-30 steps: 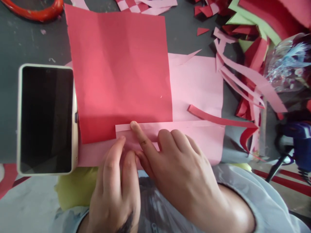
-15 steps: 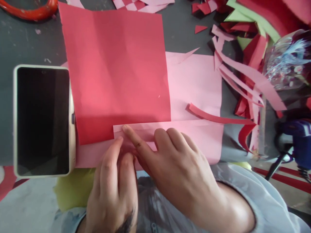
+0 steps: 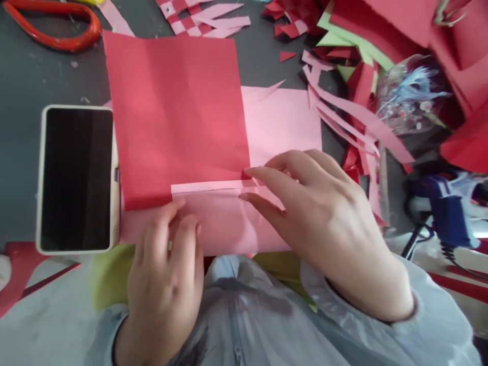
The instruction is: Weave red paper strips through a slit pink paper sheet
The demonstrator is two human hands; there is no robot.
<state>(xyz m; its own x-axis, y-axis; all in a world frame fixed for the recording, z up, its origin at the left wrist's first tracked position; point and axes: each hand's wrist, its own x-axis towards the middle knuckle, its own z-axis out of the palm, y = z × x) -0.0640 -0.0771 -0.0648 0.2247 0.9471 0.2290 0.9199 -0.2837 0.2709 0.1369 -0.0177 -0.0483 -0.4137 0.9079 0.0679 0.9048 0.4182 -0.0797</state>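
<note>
A pink paper sheet (image 3: 221,223) lies in front of me with a narrow folded band (image 3: 206,187) along its upper edge. My left hand (image 3: 163,284) rests on the sheet below the band's left end, fingers slightly bent and apart, fingertips on the paper. Over the band's right part is my right hand (image 3: 328,218), forefinger and thumb apart on either side of the fold. A red paper sheet (image 3: 179,112) lies partly under the pink one. Behind it, more pink paper (image 3: 282,119) shows at the right. My right hand hides the band's far end.
A phone or tablet (image 3: 76,178) stands at the left, touching the papers. Red-handled scissors (image 3: 72,46) lie at upper left. Pink strips (image 3: 343,109), red scraps and a clear plastic bag (image 3: 412,96) crowd the right. A blue tool (image 3: 450,213) sits at far right.
My right hand has slid right along the fold, and its forefinger and thumb have spread. My left hand has drawn slightly down and away from it. The view has shifted a little.
</note>
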